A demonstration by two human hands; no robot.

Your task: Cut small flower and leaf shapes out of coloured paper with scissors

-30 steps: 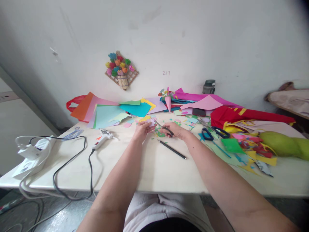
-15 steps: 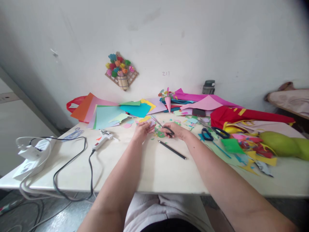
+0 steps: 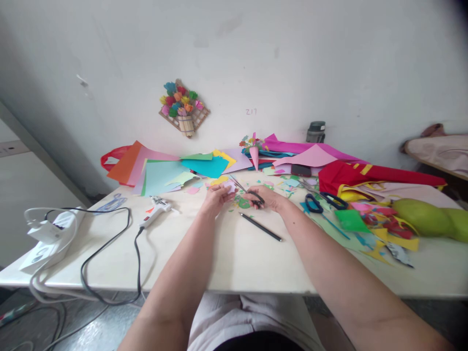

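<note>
Bench (image 3: 252, 263) from my end, near to far. Black pen (image 3: 261, 227) lies bare between the forearms, glue gun (image 3: 155, 213) off to the left, corded. Just beyond the pen, left hand (image 3: 215, 196): grip pinched on a small lilac paper (image 3: 230, 187). Right hand (image 3: 268, 198): grip closed round the handles of the scissors (image 3: 256, 193), blades angled away and left, beside the paper; can't tell if they touch it. Green scraps (image 3: 241, 201) between the hands. Behind: coloured sheets (image 3: 164, 173), pink cone (image 3: 255, 157), bottle (image 3: 316, 131) near the wall (image 3: 278, 73).
</note>
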